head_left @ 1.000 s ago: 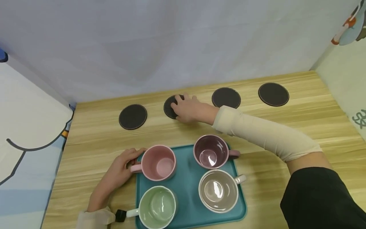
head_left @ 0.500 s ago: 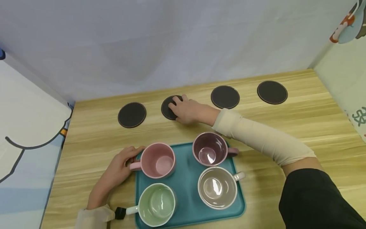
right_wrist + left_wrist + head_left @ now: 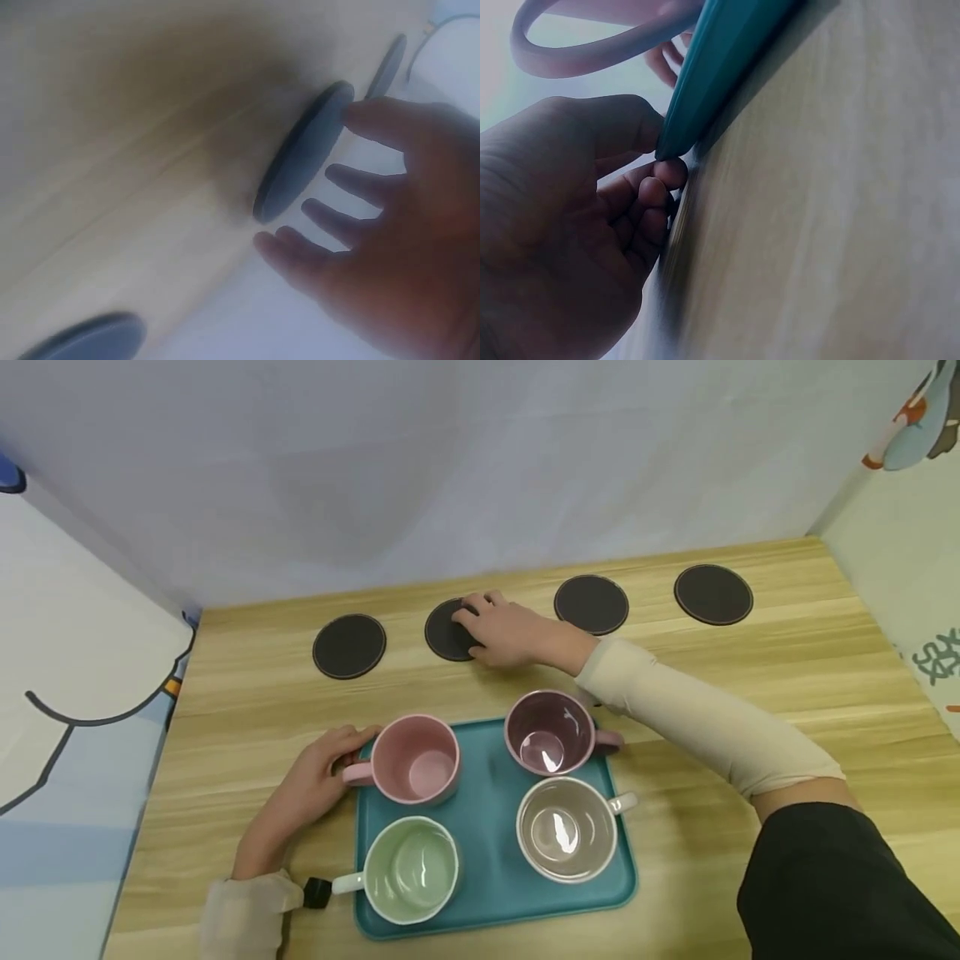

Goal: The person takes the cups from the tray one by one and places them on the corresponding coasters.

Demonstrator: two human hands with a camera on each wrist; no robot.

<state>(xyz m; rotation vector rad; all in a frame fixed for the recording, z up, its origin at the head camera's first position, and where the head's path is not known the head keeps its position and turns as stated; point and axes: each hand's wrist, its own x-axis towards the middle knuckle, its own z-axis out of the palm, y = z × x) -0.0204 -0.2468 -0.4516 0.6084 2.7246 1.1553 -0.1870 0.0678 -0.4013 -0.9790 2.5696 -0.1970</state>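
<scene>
My left hand pinches the left rim of a teal tray, thumb above and curled fingers below, as the left wrist view shows. Beside that thumb is the handle of a pink mug. Also on the tray stand a green mug, a plum mug and a beige mug. My right hand hovers with fingers spread over the right side of a round black coaster. In the right wrist view its fingertips appear apart from the coaster.
A black coaster lies to the left, with two others, a middle-right coaster and a far-right coaster, along the back of the wooden table. A pale cloth wall rises behind them.
My right hand has drawn slightly right, uncovering more of the coaster, which sits a touch nearer the front. The head view has tilted a little; my left hand keeps its hold on the tray.
</scene>
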